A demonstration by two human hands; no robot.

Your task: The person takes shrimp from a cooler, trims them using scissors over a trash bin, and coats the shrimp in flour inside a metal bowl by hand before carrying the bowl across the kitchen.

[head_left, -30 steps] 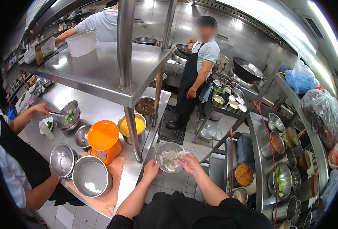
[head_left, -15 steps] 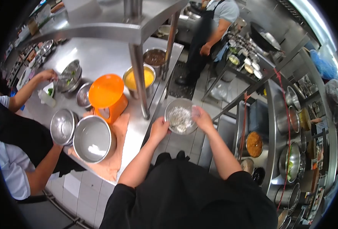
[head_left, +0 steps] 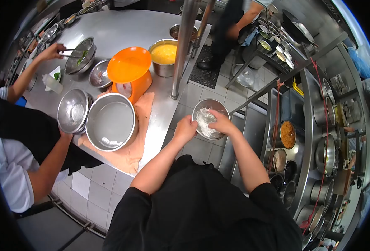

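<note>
A round metal bowl (head_left: 225, 109) holding white powder (head_left: 203, 120) is in front of my body, over the floor. My left hand (head_left: 185, 129) grips its left rim, with the fingers closed around the edge. My right hand (head_left: 221, 122) reaches over the right side into the bowl. Its fingers look apart and touch the powder. I cannot make out all of its fingertips.
On the steel table (head_left: 122, 26) stand an orange scale (head_left: 129, 65), a large pot (head_left: 93, 125) and a pot of yellow liquid (head_left: 164, 53). A co-worker (head_left: 24, 146) holds metal bowls (head_left: 73, 111) at left. Shelves with pans (head_left: 323, 190) line the right.
My right hand has gone from the bowl's right rim into the powder. My left hand still grips the rim. The view has shifted, and the bowl appears slightly farther right.
</note>
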